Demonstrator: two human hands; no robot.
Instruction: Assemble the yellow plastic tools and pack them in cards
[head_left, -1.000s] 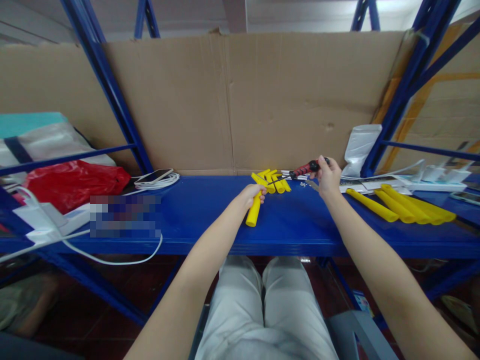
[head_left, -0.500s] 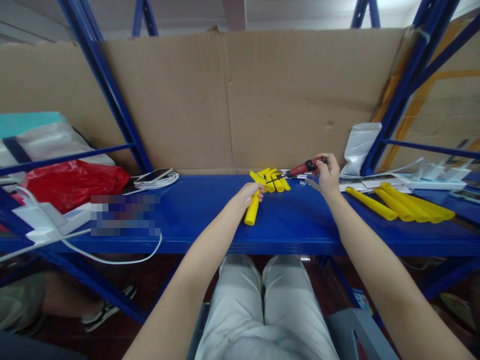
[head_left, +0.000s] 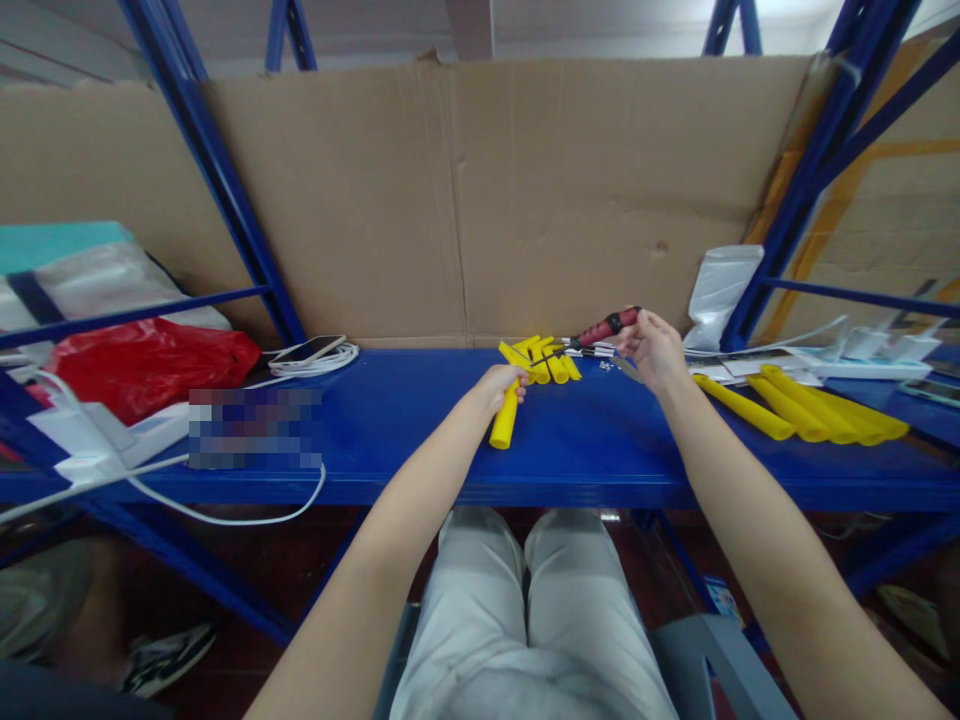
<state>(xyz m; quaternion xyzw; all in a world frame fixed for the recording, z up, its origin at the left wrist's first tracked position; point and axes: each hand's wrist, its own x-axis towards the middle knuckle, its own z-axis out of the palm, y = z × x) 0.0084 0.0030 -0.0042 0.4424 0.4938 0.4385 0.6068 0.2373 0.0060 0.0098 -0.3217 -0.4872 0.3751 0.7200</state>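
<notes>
My left hand (head_left: 506, 388) is closed round a yellow tube (head_left: 503, 426), which stands tilted over the blue shelf. In my right hand (head_left: 654, 345) the fingertips pinch the back end of a red and black screwdriver (head_left: 600, 331). Its thin dark shaft points left and reaches the tube near my left fingers; the tip itself is too small to make out. Several short yellow tubes (head_left: 556, 370) lie just behind my left hand. Below my right fingers is a flat grey metal piece (head_left: 627, 369), with tiny pale bits (head_left: 606, 366) beside it.
More long yellow tubes (head_left: 810, 410) lie on the blue shelf (head_left: 405, 410) at right, near a white power strip (head_left: 862, 365) and a white pouch (head_left: 721, 298). At left are a coiled white cable (head_left: 319, 362) and a red bag (head_left: 150, 365). Cardboard (head_left: 337, 200) stands behind.
My right hand has turned its wrist and shifted its fingers on the screwdriver's end, and the handle tilts slightly differently. My left hand and the tube have stayed put. Another person's foot at left moved.
</notes>
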